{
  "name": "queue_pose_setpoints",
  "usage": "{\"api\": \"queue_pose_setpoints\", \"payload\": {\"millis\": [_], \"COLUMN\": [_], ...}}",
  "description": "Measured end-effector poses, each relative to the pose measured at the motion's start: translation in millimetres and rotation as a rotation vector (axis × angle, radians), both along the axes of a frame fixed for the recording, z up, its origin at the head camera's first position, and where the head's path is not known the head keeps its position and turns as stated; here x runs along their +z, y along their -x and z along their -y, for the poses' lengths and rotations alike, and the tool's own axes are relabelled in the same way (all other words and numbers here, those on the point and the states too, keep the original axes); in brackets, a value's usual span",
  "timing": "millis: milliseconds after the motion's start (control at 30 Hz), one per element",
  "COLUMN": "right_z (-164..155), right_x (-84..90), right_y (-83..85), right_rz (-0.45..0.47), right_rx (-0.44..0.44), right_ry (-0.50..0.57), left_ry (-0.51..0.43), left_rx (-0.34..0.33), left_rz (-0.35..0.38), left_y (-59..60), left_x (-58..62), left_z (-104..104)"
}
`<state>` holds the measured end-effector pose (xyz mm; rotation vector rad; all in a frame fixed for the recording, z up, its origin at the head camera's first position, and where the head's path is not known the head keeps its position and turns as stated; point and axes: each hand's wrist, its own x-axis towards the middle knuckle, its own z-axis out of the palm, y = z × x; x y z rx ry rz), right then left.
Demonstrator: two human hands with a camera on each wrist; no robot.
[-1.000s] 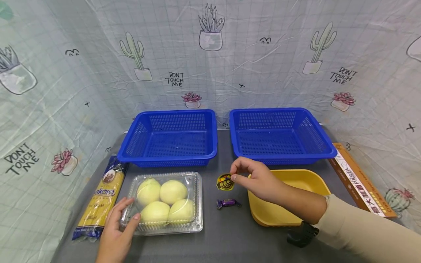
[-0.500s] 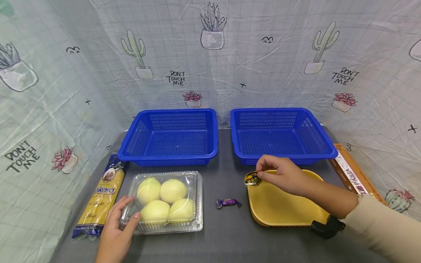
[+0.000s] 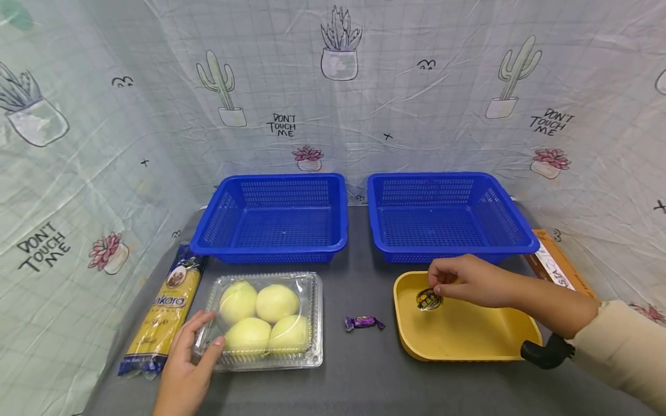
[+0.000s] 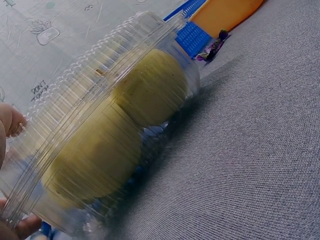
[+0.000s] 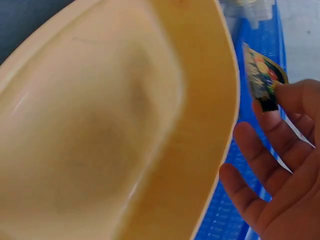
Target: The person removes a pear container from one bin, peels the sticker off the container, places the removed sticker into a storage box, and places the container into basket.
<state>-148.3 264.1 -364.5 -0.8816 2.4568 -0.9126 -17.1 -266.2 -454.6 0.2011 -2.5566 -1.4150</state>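
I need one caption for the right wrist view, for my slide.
Right hand pinching a sticker, with a yellow tray and blue basket in view.

Booth with cactus-printed cloth walls (image 3: 395,115)

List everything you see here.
Box: one, clear, front left
Fruits: four, pale yellow, in box
Pasta bag: one, yellow-blue, far left
Baskets: two, blue, back
Candy: one, purple, front centre
Tub: one, yellow, front right
Sticker: one, mostly black, right hand
Carton: one, orange-white, far right
Tablecloth: one, grey, underneath
Printed sheeting: count unclear, whitish, around
Left hand: one, touching box
Right hand: one, pinching sticker
Sleeve: one, beige, right
Wrist gadget: one, black, right
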Motion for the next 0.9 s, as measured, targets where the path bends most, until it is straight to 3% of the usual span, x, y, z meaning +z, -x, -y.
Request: {"api": "queue_pose_setpoints", "payload": {"millis": [267,533,900], "right_z": [-2.4,-3.9,-6.1], "right_x": [-21.2,-34.5,-37.0], "right_y": [1.2,3.5,3.8], "right_rz": [0.009,0.052,-0.044], "right_rx": [0.137,0.162,0.188], "right_ry": [-0.1,-0.13,-0.211], "left_ry": [-0.003,-0.004,0.007], "left_rx": [-0.013,-0.016,-0.034], "left_rz": [-0.023,-0.003,-0.023], "left_y": [-0.8,-1.1,-0.6], "left_x": [-0.4,0.3,1.7], "left_z": [-0.5,-0.5,1.7]}}
